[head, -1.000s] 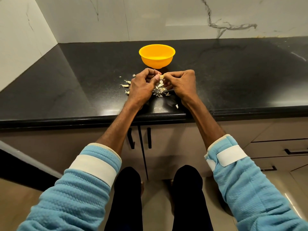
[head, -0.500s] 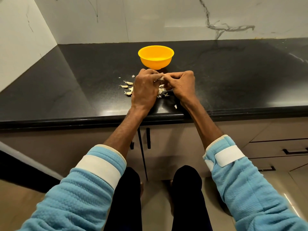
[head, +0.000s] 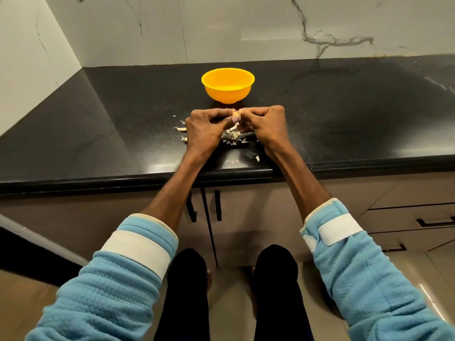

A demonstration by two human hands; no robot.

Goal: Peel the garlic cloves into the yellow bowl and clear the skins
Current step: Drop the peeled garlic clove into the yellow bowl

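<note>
Left hand (head: 205,126) and right hand (head: 266,124) both pinch one garlic clove (head: 235,114), fingers curled; skins (head: 232,134) beneath; yellow bowl (head: 228,85) beyond.

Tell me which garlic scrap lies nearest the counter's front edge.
The lone white scrap by the right hand; the others lie farther back, around the left hand.

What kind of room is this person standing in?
Most likely a home kitchen: a black counter meets a marble-look wall, cabinets with handles sit underneath, and the left hand and right hand pinch a garlic clove near a yellow bowl.
</note>
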